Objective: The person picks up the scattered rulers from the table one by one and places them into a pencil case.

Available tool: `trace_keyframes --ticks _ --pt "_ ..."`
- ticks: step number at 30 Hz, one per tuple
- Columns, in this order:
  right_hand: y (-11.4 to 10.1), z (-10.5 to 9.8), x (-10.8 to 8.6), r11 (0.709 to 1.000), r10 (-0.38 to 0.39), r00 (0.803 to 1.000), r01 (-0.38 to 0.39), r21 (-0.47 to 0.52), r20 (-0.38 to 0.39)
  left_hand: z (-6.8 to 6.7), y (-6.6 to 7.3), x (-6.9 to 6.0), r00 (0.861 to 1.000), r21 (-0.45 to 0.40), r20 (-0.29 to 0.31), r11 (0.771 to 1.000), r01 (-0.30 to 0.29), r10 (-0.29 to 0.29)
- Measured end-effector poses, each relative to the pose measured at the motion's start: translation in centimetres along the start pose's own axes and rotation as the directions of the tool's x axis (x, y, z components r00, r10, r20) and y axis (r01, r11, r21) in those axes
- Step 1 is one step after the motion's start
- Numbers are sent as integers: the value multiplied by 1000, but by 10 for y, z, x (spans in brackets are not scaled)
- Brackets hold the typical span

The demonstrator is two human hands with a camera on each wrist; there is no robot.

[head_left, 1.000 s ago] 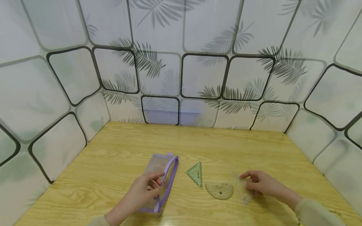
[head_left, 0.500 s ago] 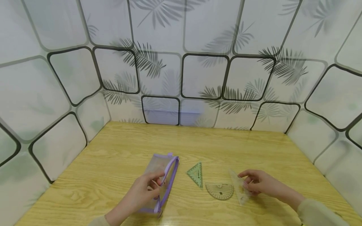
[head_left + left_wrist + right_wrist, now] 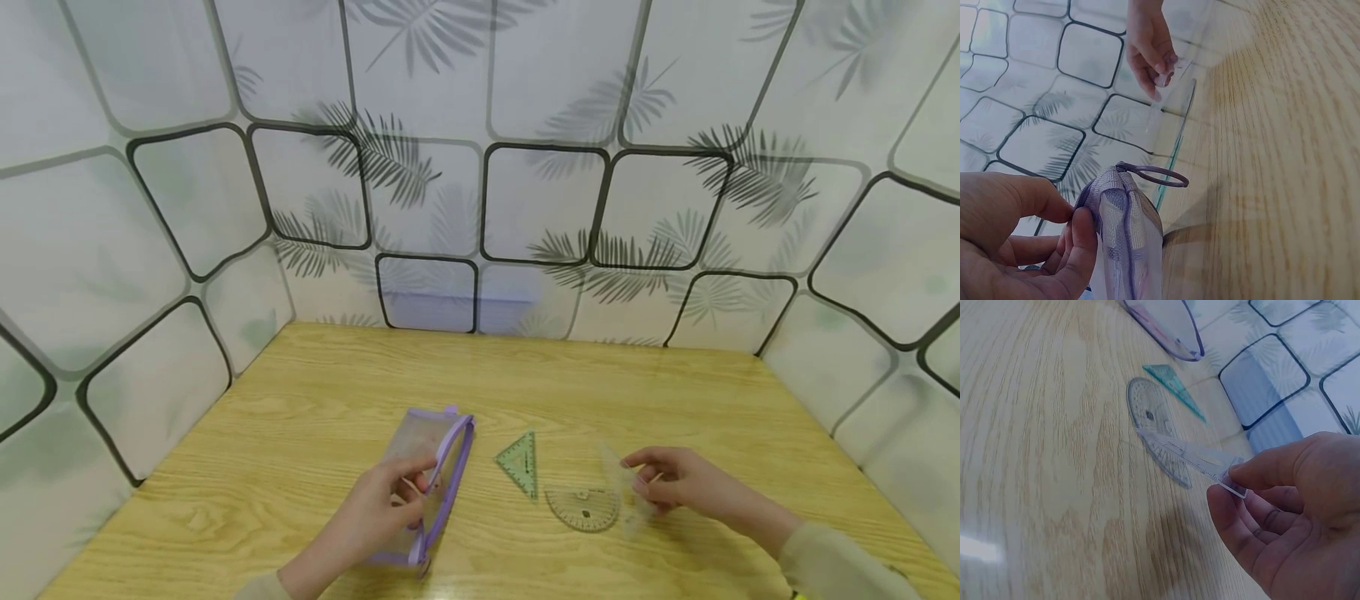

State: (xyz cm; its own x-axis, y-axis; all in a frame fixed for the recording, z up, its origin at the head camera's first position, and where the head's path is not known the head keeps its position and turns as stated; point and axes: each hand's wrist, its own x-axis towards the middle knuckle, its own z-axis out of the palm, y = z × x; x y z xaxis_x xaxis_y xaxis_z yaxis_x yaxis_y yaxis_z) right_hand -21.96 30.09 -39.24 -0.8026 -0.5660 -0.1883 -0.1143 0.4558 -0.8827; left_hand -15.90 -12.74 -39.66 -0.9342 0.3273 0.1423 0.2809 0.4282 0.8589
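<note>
My left hand (image 3: 386,504) pinches the zipped edge of a see-through mesh pencil case (image 3: 408,433) with purple trim, its mouth held apart. A ring pull (image 3: 1157,175) hangs at the case's end in the left wrist view. Between thumb and fingers, my right hand (image 3: 678,483) grips a clear set square (image 3: 1200,459) by one corner, tilted above the table. Left of that hand lies a clear protractor (image 3: 583,508), partly behind the set square in the right wrist view. A green set square (image 3: 519,464) lies flat between the protractor and the case.
Everything stands on a wood-grain table (image 3: 360,367). Patterned cloth or paper walls (image 3: 540,200) with rounded squares and leaves enclose its back and both sides. A small yellow thing (image 3: 799,595) shows by the right sleeve at the bottom edge.
The right hand has moved a little leftward with the clear set square, bringing it nearer the protractor. My left hand and the pencil case have stayed in place.
</note>
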Motion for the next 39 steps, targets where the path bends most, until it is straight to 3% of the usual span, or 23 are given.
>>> trace_keyframes --ticks 5,14,39 --pt "-4 5 5 1000 -11 1000 11 27 5 0 0 0 1000 -2 1 1000 -4 4" --pt "-18 14 15 997 43 999 -43 58 11 0 0 0 1000 0 -3 1000 6 -6" --pt "-43 45 55 994 29 998 -34 102 52 2 0 0 1000 -6 -12 1000 1 -1"
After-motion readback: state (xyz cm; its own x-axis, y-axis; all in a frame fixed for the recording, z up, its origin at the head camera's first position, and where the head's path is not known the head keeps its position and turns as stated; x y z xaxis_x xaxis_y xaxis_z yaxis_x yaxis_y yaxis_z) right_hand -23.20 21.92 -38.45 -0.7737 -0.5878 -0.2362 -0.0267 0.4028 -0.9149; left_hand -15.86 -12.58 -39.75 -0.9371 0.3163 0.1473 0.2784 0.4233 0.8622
